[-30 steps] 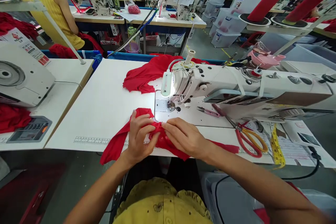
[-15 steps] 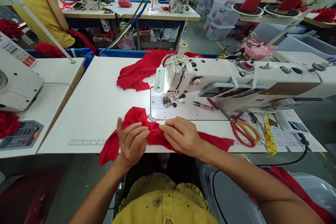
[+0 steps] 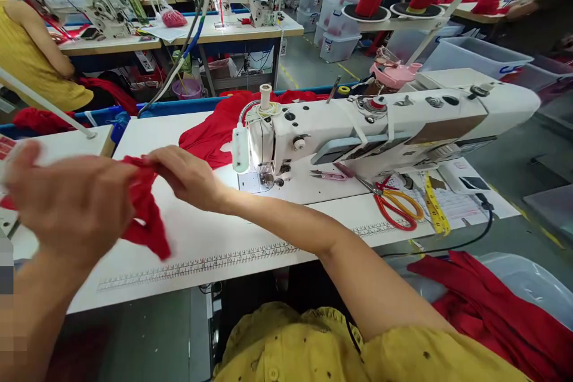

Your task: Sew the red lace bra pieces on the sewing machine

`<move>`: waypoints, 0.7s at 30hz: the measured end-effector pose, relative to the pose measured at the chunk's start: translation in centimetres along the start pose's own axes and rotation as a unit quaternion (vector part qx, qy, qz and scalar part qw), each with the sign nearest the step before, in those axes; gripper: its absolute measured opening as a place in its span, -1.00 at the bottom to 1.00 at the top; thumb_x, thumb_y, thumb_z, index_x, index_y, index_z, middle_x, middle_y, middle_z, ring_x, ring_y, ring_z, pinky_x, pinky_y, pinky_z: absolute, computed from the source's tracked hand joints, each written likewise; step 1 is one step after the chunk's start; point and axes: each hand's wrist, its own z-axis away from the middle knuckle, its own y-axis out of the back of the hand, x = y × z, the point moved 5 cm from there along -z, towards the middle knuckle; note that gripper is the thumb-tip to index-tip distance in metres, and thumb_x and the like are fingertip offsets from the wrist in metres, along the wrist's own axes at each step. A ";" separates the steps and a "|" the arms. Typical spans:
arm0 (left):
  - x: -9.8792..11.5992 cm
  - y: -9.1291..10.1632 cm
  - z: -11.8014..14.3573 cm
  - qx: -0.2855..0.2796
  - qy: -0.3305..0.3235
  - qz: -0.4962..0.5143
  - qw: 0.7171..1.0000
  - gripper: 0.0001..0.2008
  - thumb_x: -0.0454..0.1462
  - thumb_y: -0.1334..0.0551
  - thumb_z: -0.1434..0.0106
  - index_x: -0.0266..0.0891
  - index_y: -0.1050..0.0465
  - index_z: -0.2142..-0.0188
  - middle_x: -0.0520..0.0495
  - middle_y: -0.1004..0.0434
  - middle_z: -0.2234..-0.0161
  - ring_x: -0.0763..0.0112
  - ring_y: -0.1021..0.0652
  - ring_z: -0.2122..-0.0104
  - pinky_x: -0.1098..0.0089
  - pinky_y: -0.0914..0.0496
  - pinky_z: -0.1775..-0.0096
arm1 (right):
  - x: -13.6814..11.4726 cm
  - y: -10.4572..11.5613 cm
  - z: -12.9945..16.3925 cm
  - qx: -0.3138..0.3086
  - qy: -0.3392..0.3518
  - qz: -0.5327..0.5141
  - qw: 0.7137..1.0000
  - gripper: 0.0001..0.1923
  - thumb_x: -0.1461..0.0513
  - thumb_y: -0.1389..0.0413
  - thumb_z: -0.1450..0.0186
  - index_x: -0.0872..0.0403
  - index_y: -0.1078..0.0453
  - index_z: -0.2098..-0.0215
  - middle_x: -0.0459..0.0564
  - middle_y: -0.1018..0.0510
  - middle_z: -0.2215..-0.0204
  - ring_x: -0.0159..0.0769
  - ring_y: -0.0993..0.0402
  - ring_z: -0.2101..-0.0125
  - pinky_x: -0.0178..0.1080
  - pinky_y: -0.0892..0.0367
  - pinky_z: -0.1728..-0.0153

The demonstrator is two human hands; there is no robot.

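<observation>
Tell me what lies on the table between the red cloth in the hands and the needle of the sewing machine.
Nothing visible does. The left hand and right hand hold the red cloth up, left of the sewing machine; the table between it and the needle plate shows bare white.

Left hand [image 3: 74,206] raised, right hand [image 3: 185,176] reaching across — both grips closed

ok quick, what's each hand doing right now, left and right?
Left hand: closed on the small red knit fabric piece, lifted above the table.
Right hand: pinching the same piece's top edge.
</observation>
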 end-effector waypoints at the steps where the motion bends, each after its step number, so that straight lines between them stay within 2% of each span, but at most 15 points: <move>1: 2.6 -0.5 0.3 -0.010 -0.109 -0.032 0.993 -0.88 -0.39 -0.29 -0.32 -0.30 -0.52 0.14 -0.09 -0.54 0.23 0.21 -0.51 0.19 -0.16 -0.31 -0.21 | 0.7 0.4 1.2 -0.035 0.039 0.055 0.997 -0.69 0.35 0.18 -0.49 0.11 -0.28 -0.11 0.01 -0.48 -0.08 -0.38 -0.40 -0.04 -0.39 -0.38 0.10; 2: 5.3 -1.6 1.0 -0.030 -0.182 -0.059 0.981 -0.89 -0.44 -0.30 -0.30 -0.33 -0.51 0.17 -0.08 -0.53 0.28 0.27 -0.50 0.28 -0.08 -0.35 -0.20 | 1.6 0.8 2.8 -0.079 0.065 0.118 0.988 -0.67 0.39 0.16 -0.48 0.13 -0.28 -0.12 0.07 -0.48 -0.08 -0.36 -0.41 -0.02 -0.37 -0.39 0.15; 3: 7.9 -2.9 1.7 -0.041 -0.212 -0.065 0.974 -0.92 -0.47 -0.29 -0.30 -0.37 -0.50 0.21 -0.07 -0.52 0.34 0.32 -0.46 0.37 0.01 -0.39 -0.17 | 2.8 1.5 4.6 -0.119 0.077 0.186 0.972 -0.69 0.39 0.16 -0.48 0.14 -0.33 -0.06 0.09 -0.50 -0.03 -0.35 -0.44 0.04 -0.36 -0.39 0.21; 4: 10.2 -4.4 2.3 -0.062 -0.210 -0.051 0.974 -0.89 -0.51 -0.24 -0.31 -0.39 -0.50 0.21 -0.05 -0.49 0.40 0.34 -0.44 0.41 0.06 -0.42 -0.14 | 4.0 2.3 6.5 -0.159 0.090 0.237 0.954 -0.70 0.39 0.16 -0.48 0.14 -0.38 0.02 0.09 -0.53 0.04 -0.34 -0.46 0.12 -0.34 -0.38 0.25; 6: 13.9 -7.4 3.1 -0.089 -0.168 -0.011 0.982 -0.86 -0.52 -0.17 -0.34 -0.42 -0.50 0.21 -0.03 -0.43 0.46 0.34 -0.41 0.46 0.10 -0.44 -0.10 | 5.7 4.3 9.7 -0.195 0.096 0.272 0.937 -0.72 0.38 0.13 -0.47 0.12 -0.42 0.20 0.07 -0.56 0.19 -0.33 -0.45 0.26 -0.31 -0.34 0.32; 9: 17.3 -10.4 3.4 -0.113 -0.115 0.027 0.987 -0.87 -0.51 -0.18 -0.33 -0.43 -0.50 0.20 -0.02 -0.41 0.48 0.35 -0.39 0.48 0.13 -0.46 -0.07 | 6.1 7.5 13.2 -0.183 0.087 0.304 0.931 -0.71 0.41 0.12 -0.45 0.11 -0.43 0.23 0.07 -0.55 0.24 -0.30 -0.42 0.27 -0.27 -0.29 0.32; 12: 18.3 -10.9 3.2 -0.145 -0.080 0.052 0.985 -0.89 -0.45 -0.21 -0.35 -0.44 -0.49 0.15 -0.08 -0.47 0.41 0.33 -0.43 0.44 0.13 -0.47 -0.05 | 5.0 10.4 15.4 -0.133 0.043 0.341 0.930 -0.68 0.46 0.10 -0.40 0.11 -0.44 0.12 0.06 -0.55 0.17 -0.29 -0.39 0.22 -0.26 -0.25 0.31; 14: 18.1 -10.6 3.0 -0.169 -0.063 0.078 0.980 -0.87 -0.40 -0.21 -0.37 -0.45 -0.48 0.13 -0.14 -0.52 0.35 0.30 -0.46 0.40 0.10 -0.47 -0.05 | 4.2 11.3 16.4 -0.129 0.023 0.316 0.940 -0.65 0.46 0.06 -0.37 0.09 -0.44 0.02 0.05 -0.53 0.13 -0.29 -0.37 0.21 -0.26 -0.24 0.28; 18: 16.9 -10.1 2.8 -0.188 -0.087 0.152 0.966 -0.82 -0.49 -0.15 -0.33 -0.42 -0.48 0.12 -0.18 -0.59 0.22 0.25 -0.53 0.30 0.02 -0.44 -0.08 | 3.6 10.8 17.4 -0.161 0.051 0.261 0.950 -0.61 0.45 -0.01 -0.36 0.04 -0.43 -0.07 0.01 -0.51 0.20 -0.28 -0.31 0.24 -0.23 -0.19 0.25; 21: 15.7 -10.6 2.9 -0.207 -0.140 0.209 0.945 -0.76 -0.53 -0.11 -0.34 -0.38 -0.46 0.08 -0.23 -0.56 -0.01 0.13 -0.52 -0.02 -0.16 -0.22 -0.28 | 3.8 10.3 17.5 -0.157 0.058 0.270 0.948 -0.64 0.45 -0.01 -0.37 0.06 -0.45 -0.04 -0.02 -0.50 0.26 -0.29 -0.28 0.27 -0.22 -0.15 0.24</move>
